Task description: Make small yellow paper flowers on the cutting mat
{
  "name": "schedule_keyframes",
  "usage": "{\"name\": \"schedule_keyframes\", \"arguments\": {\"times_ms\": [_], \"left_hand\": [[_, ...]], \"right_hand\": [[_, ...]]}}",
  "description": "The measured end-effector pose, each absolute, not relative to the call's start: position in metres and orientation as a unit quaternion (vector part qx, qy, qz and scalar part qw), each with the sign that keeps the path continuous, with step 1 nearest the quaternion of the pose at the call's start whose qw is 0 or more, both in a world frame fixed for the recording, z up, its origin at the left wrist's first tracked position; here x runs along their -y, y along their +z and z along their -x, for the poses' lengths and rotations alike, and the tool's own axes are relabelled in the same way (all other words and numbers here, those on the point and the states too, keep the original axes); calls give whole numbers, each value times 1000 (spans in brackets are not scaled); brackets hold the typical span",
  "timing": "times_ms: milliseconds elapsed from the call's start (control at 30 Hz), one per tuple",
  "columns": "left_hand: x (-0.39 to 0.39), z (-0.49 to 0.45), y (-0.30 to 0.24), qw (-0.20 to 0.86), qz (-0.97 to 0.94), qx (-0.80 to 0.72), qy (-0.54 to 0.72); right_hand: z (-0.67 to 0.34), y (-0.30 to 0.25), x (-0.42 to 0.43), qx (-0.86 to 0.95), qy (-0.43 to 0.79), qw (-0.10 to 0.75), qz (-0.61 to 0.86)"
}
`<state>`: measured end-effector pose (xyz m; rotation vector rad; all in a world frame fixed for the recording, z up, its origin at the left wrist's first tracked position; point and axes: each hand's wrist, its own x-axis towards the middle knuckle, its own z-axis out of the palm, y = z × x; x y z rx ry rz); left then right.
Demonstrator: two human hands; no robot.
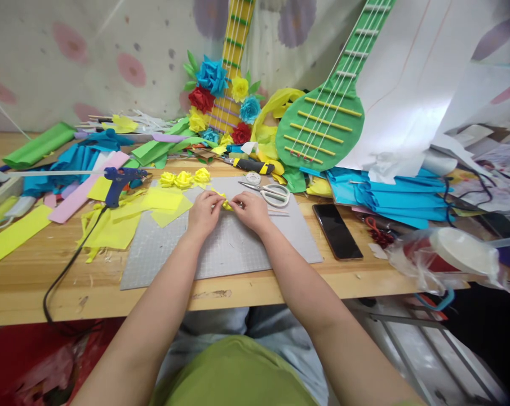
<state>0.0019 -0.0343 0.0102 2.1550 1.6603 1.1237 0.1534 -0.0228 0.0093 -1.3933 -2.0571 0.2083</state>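
Both hands meet over the grey cutting mat [162,254], pinching a small yellow paper flower [226,204] between them. My left hand [204,212] grips its left side with thumb and fingertips; my right hand [251,211] grips the right side. Fingers cover much of the flower. Several finished-looking yellow paper roses [183,180] sit in a row just beyond my left hand. Scissors with white handles [275,195] lie beyond my right hand, by a small white tape roll [253,178]. Yellow paper sheets [164,200] overlap the mat's left part.
A blue glue gun [118,183] rests at left, its cord running over the table edge. A phone [337,231] lies right of the mat, near a bagged cup [461,251]. Behind stand a green paper lute [322,127], a flower-trimmed yellow one [233,62] and a utility knife [252,165].
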Motion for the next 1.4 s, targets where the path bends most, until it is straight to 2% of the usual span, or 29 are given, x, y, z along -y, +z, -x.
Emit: {"name": "schedule_keyframes", "arguments": {"times_ms": [400,467,667,767,967,1400], "left_hand": [[40,-7,18,77,-647,-600,464],[41,-13,17,123,-634,-588,487],[37,-29,11,367,-475,-558,573],[38,-30,16,436,-383,-572,579],[41,-30,23,456,-346,-579,580],[36,-28,23,524,-271,-526,612]], "right_hand": [[-153,9,22,742,76,323,583],[-150,11,24,742,62,331,580],[-141,17,31,749,24,339,569],[-139,17,32,753,3,348,559],[-137,16,33,762,-32,350,544],[-132,16,36,778,-29,335,530]]}}
